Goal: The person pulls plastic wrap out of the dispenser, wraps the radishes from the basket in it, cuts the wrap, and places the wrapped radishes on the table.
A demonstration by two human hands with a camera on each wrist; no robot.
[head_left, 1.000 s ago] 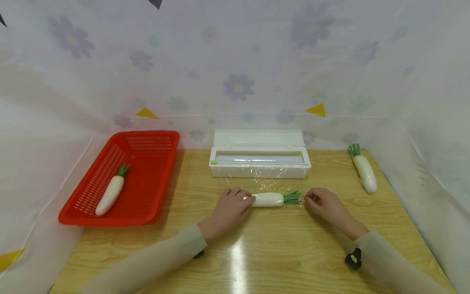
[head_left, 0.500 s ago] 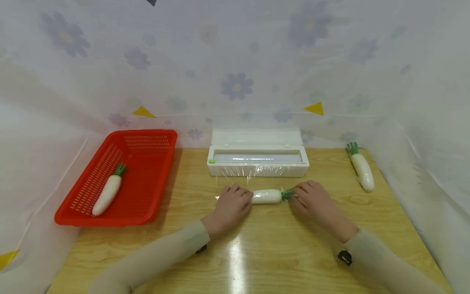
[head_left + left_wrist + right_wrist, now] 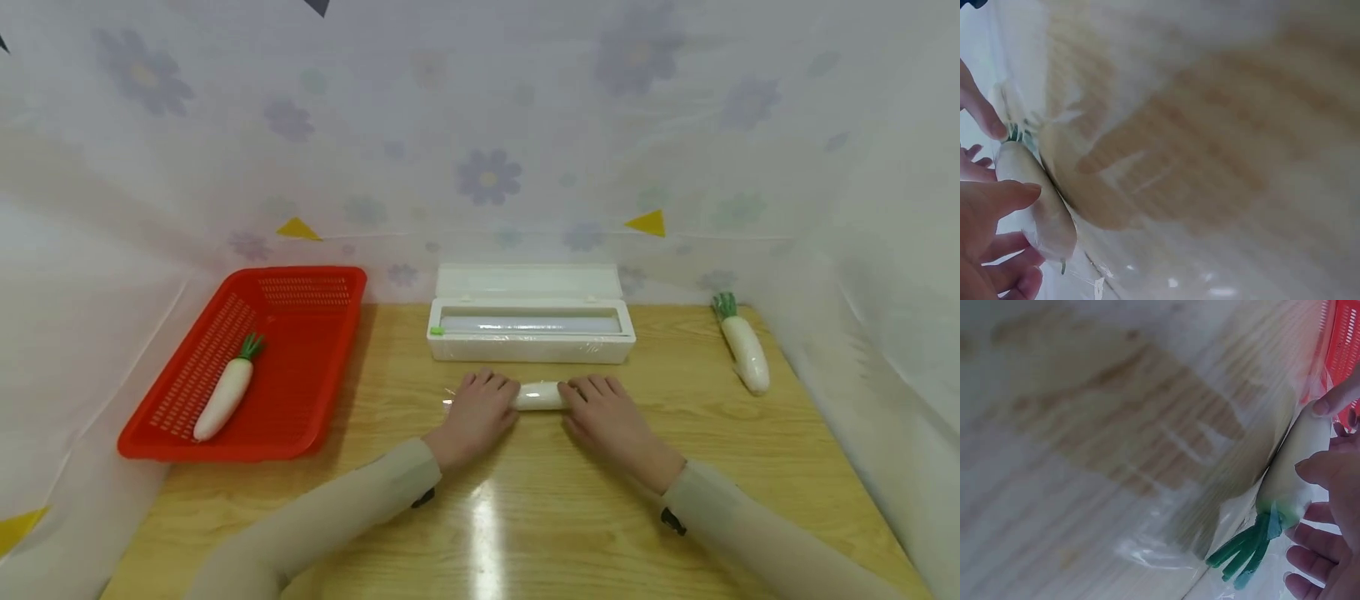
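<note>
A white radish (image 3: 540, 397) lies crosswise on the table, with clear plastic film (image 3: 1155, 553) around it. My left hand (image 3: 480, 415) grips the tip end, thumb on the near side and fingers over the far side. At the leafy end my right hand (image 3: 609, 421) holds it the same way, thumb (image 3: 1316, 469) against the white body. The green leaves (image 3: 1250, 547) show below that hand in the right wrist view, but it hides them from the head camera. A bit of loose film (image 3: 447, 402) sticks out left of my left hand.
Behind the hands stands a white cling film box (image 3: 531, 348), lid up, with a roll (image 3: 528, 323) inside. A red basket (image 3: 339, 367) on the left holds another radish (image 3: 223, 400). A shiny third radish (image 3: 746, 354) lies at the table's right edge.
My right hand has moved left from beyond the leaves onto the radish's leafy end. The radish and my left hand have shifted slightly toward the box.
</note>
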